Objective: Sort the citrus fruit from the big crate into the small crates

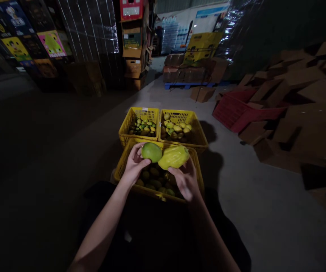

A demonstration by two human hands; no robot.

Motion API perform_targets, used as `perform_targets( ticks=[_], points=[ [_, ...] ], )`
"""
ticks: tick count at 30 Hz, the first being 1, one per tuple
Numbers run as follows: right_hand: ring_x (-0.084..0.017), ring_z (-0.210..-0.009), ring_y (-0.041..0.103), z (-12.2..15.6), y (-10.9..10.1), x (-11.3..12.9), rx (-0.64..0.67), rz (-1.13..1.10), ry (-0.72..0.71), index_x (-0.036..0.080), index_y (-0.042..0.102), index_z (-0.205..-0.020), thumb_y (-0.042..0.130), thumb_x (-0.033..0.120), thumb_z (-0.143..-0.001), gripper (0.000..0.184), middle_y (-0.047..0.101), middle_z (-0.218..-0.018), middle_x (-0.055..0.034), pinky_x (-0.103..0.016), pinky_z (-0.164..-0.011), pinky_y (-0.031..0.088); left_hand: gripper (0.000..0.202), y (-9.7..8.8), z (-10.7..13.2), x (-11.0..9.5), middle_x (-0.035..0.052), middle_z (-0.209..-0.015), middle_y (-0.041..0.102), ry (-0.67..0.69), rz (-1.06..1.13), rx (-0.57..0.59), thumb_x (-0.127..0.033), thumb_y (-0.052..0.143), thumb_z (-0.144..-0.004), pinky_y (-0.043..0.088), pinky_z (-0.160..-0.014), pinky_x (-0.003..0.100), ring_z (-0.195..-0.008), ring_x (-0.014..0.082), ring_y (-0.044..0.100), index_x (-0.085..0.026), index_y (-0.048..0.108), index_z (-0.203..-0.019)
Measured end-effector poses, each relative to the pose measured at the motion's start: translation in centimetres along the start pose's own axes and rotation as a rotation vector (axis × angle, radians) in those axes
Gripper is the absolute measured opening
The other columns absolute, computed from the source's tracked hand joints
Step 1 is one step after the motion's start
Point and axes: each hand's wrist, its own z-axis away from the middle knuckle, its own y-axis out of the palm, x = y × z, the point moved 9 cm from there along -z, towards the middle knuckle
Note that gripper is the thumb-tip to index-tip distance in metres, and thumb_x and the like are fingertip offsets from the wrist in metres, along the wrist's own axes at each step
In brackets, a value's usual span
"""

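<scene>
My left hand (134, 164) grips a round green mango (151, 152) from below and the side. My right hand (185, 180) holds a larger yellow mango (174, 156) by its lower edge, fingers curled under it. The two fruits touch each other above the nearest yellow crate (122, 163), which holds several dark green and yellow mangoes. Beyond it stand two more yellow crates side by side: the left crate (129, 121) with small green and yellow fruit, the right crate (198, 130) with mostly yellow fruit.
A red crate (231, 111) lies tilted to the right, among piles of flattened cardboard boxes (307, 98). Stacked cartons (133, 45) and wrapped pallets stand at the back; a blue pallet (185, 85) carries boxes. The floor is grey concrete.
</scene>
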Motion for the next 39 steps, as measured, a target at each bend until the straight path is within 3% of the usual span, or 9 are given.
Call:
perform_targets(
  ticks=[3, 8, 12, 18, 22, 26, 29, 34, 39],
  points=[
    [-0.023, -0.104, 0.062, 0.0, 0.6, -0.1, 0.053, -0.125, 0.065, 0.032, 0.058, -0.116, 0.074, 0.023, -0.064, 0.054, 0.065, -0.117, -0.0026, -0.039, -0.087, 0.053, 0.054, -0.8, 0.0, 1.6, 0.0044, -0.1, 0.066, -0.142, 0.174, -0.068, -0.035, 0.085, -0.053, 0.054, -0.081, 0.032, -0.09, 0.0194, 0.064, -0.02, 0.06, -0.099],
    [-0.022, -0.102, 0.063, 0.4, 0.4, -1.3, 0.02, -0.281, 0.229, 0.03, 0.067, -0.103, 0.073, 0.029, -0.067, 0.036, 0.069, -0.108, 0.0, -0.04, -0.09, 0.051, 0.024, -0.9, 0.2, 2.8, 0.0096, -0.102, 0.068, -0.339, 0.367, -0.142, -0.032, 0.061, -0.082, 0.055, -0.083, 0.032, -0.091, 0.021, 0.067, -0.014, 0.062, -0.099],
    [-0.024, -0.102, 0.063, 0.7, 0.2, -2.5, -0.019, -0.329, 0.321, 0.029, 0.067, -0.1, 0.072, 0.031, -0.067, 0.034, 0.07, -0.106, 0.0, -0.045, -0.093, 0.049, 0.025, -0.3, 0.0, 2.8, 0.0098, -0.103, 0.068, -0.393, 0.465, -0.152, -0.021, 0.042, -0.092, 0.056, -0.082, 0.03, -0.093, 0.02, 0.067, -0.012, 0.06, -0.106],
    [-0.024, -0.108, 0.061, 0.4, 1.8, -2.4, 0.072, -0.414, 0.313, 0.029, 0.061, -0.111, 0.061, 0.033, -0.078, 0.034, 0.068, -0.114, -0.0019, -0.046, -0.093, 0.048, 0.028, 0.2, 0.0, 3.2, 0.0113, -0.103, 0.068, -0.418, 0.431, -0.134, -0.028, 0.046, -0.092, 0.057, -0.079, 0.023, -0.091, 0.0189, 0.068, -0.008, 0.062, -0.104],
    [-0.024, -0.101, 0.064, 0.7, 3.2, -3.5, 0.191, -0.503, 0.406, 0.024, 0.062, -0.111, 0.054, 0.043, -0.083, 0.035, 0.067, -0.114, -0.0047, -0.045, -0.093, 0.048, 0.026, -0.4, 0.3, 4.1, 0.0086, -0.091, 0.07, -0.482, 0.33, -0.171, -0.033, 0.054, -0.087, 0.053, -0.053, 0.014, -0.059, 0.0085, 0.063, -0.01, 0.064, -0.096],
    [-0.02, -0.078, 0.068, 0.8, 2.7, -4.5, 0.141, -0.496, 0.452, 0.021, 0.069, -0.097, 0.058, 0.054, -0.077, 0.039, 0.073, -0.093, -0.0032, -0.033, -0.074, 0.055, 0.053, -0.6, 0.6, 4.6, 0.009, -0.069, 0.066, -0.566, 0.331, -0.157, -0.057, 0.044, -0.085, 0.045, -0.04, 0.015, -0.044, 0.0069, 0.052, -0.007, 0.065, -0.083],
    [-0.017, -0.069, 0.067, 0.8, 2.4, -4.2, 0.126, -0.51, 0.444, 0.022, 0.069, -0.095, 0.054, 0.057, -0.079, 0.041, 0.073, -0.085, -0.0027, -0.028, -0.06, 0.054, 0.062, -0.4, 0.7, 4.7, 0.0069, -0.055, 0.059, -0.609, 0.345, -0.151, -0.061, 0.039, -0.084, 0.039, -0.036, 0.015, -0.04, 0.0061, 0.045, -0.005, 0.064, -0.079],
    [-0.016, -0.076, 0.067, 0.7, 1.7, -5.2, -0.015, -0.516, 0.546, 0.025, 0.067, -0.094, 0.052, 0.051, -0.085, 0.031, 0.073, -0.088, 0.0005, -0.027, -0.061, 0.053, 0.053, -0.6, 0.7, 5.7, 0.0104, -0.072, 0.065, -0.637, 0.355, -0.201, -0.054, 0.039, -0.089, 0.038, -0.034, 0.013, -0.039, 0.0032, 0.041, -0.006, 0.062, -0.086],
    [-0.015, -0.065, 0.064, 0.8, 3.0, -6.5, 0.103, -0.429, 0.602, 0.02, 0.068, -0.095, 0.058, 0.058, -0.078, 0.043, 0.072, -0.081, -0.0043, -0.026, -0.056, 0.051, 0.049, -1.1, 0.7, 6.5, 0.0123, -0.079, 0.065, -0.639, 0.364, -0.275, -0.049, 0.041, -0.091, 0.046, -0.041, 0.013, -0.047, 0.0057, 0.05, -0.004, 0.06, -0.094]
  ],
)
